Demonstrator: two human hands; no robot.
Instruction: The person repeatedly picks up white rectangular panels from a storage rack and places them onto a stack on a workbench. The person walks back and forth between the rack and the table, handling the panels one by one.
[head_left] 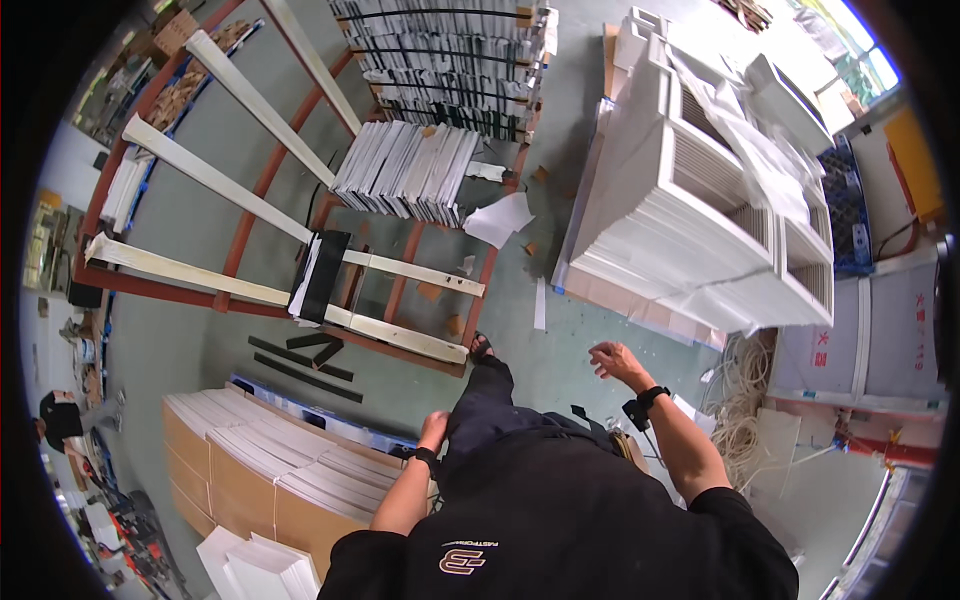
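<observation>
My left hand (433, 432) hangs beside my left thigh, close to a stack of white panels (330, 455) wrapped in brown cardboard. Its fingers point away and are mostly hidden, so its grip does not show. My right hand (617, 365) is held out over the floor on the right, fingers loosely bent and apart, with nothing in it. Beyond it stands a large stack of white frames (660, 215) with clear film over it. A dark band is on each wrist.
At left ahead, a red metal rack (268, 170) with pale crossbars carries grey-white panels (405, 170) and a small black-wrapped bundle (322, 275). Black strips (305, 368) and paper scraps (500, 220) lie on the floor. Coiled white strapping (745, 400) is at right. Another person (62, 418) is far left.
</observation>
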